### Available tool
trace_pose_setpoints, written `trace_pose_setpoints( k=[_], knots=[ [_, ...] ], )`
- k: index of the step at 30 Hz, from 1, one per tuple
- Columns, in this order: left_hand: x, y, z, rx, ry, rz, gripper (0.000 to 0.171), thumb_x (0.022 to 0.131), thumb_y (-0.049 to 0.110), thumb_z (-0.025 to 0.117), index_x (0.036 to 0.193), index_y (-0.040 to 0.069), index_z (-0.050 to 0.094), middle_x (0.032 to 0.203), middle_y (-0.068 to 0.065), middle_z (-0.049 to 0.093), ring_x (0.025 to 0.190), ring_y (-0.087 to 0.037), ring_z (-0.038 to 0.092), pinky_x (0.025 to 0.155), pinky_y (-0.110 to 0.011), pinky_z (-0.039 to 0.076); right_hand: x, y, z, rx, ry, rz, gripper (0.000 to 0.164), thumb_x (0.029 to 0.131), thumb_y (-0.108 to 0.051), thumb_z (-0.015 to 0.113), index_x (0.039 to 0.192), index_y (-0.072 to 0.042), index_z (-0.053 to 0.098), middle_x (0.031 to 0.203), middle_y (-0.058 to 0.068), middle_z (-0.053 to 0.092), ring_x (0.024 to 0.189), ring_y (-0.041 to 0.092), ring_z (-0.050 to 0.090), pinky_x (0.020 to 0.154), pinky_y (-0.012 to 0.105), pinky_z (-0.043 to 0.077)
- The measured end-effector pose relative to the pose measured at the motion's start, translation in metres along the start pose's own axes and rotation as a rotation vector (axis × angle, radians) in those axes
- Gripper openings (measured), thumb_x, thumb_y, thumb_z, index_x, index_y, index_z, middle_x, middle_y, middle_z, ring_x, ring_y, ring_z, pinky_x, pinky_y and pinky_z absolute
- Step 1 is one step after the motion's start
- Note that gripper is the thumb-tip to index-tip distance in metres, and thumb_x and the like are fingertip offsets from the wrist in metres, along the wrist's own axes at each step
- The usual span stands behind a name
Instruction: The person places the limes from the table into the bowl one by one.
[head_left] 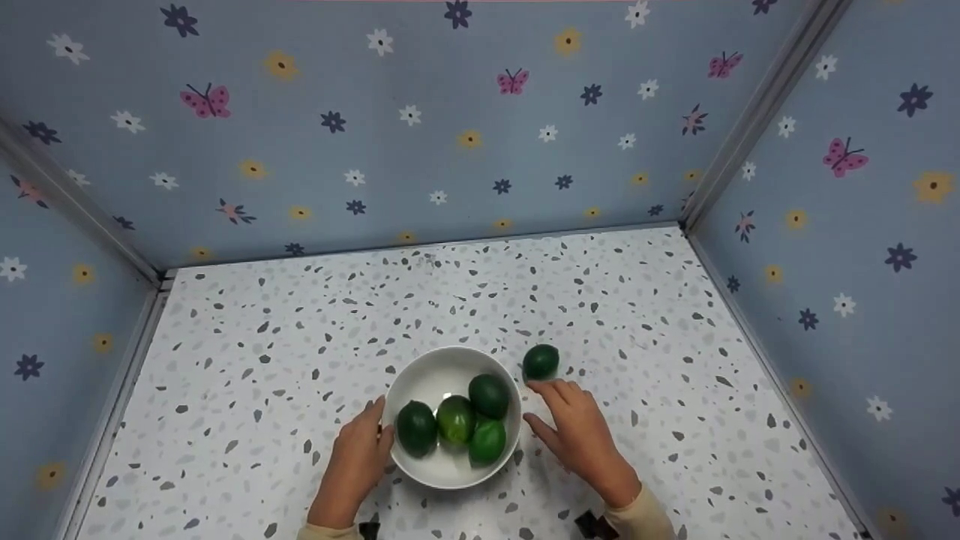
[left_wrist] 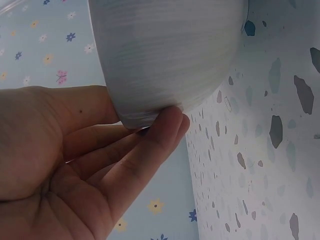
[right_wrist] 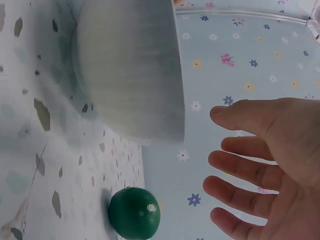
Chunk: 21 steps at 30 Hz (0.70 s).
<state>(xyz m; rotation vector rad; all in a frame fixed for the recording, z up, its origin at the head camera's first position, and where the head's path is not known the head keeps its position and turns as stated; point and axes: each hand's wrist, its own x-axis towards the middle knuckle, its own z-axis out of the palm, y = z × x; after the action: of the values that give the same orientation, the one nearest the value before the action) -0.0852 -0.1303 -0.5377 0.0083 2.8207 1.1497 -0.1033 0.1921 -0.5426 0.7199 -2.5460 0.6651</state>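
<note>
A white bowl (head_left: 452,480) stands on the speckled table, holding several green limes (head_left: 455,420), some dark and some brighter. My left hand (head_left: 360,450) holds the bowl's left side, its fingertips against the outer wall (left_wrist: 170,45) and the thumb at the rim. My right hand (head_left: 577,431) hovers to the right of the bowl with fingers spread and nothing in them. Just beyond its fingertips one dark green lime (head_left: 541,362) lies on the table, also visible low in the right wrist view. The bowl's contents are hidden in both wrist views.
Blue panels (head_left: 420,150) printed with flowers and butterflies wall the white speckled table (head_left: 300,337) at the back and both sides. Grey metal strips (head_left: 757,112) run along the corners.
</note>
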Motion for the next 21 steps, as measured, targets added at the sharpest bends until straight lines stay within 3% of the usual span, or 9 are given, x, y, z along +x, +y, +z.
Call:
trace_pose_setpoints(
  k=[10, 17, 21],
  knots=[
    [0.002, -0.001, 0.002, -0.008, 0.04, 0.03, 0.048, 0.096, 0.0, 0.063, 0.14, -0.012, 0.049, 0.121, -0.025, 0.064, 0.103, -0.034, 0.067, 0.085, -0.044, 0.059, 0.006, 0.026, 0.014, -0.067, 0.081, 0.142, 0.058, 0.078, -0.025, 0.088, 0.124, 0.0, 0.063, 0.11, 0.015, 0.064, 0.096, 0.033, 0.062, 0.074, 0.049, 0.055],
    [0.001, -0.001, 0.0, -0.014, 0.013, 0.022, 0.048, 0.097, 0.0, 0.061, 0.141, -0.013, 0.046, 0.125, -0.028, 0.061, 0.104, -0.035, 0.066, 0.085, -0.044, 0.059, 0.011, 0.045, 0.032, -0.1, 0.069, 0.257, 0.069, 0.076, -0.034, 0.089, 0.126, 0.005, 0.06, 0.112, 0.021, 0.062, 0.097, 0.037, 0.061, 0.078, 0.051, 0.056],
    [0.0, -0.001, 0.001, -0.026, 0.011, 0.022, 0.048, 0.097, -0.001, 0.06, 0.141, -0.012, 0.046, 0.125, -0.027, 0.061, 0.105, -0.035, 0.066, 0.085, -0.044, 0.059, 0.013, 0.053, 0.039, -0.097, 0.018, 0.328, 0.078, 0.078, -0.039, 0.087, 0.13, 0.01, 0.056, 0.117, 0.026, 0.06, 0.103, 0.04, 0.06, 0.085, 0.052, 0.054]
  ],
)
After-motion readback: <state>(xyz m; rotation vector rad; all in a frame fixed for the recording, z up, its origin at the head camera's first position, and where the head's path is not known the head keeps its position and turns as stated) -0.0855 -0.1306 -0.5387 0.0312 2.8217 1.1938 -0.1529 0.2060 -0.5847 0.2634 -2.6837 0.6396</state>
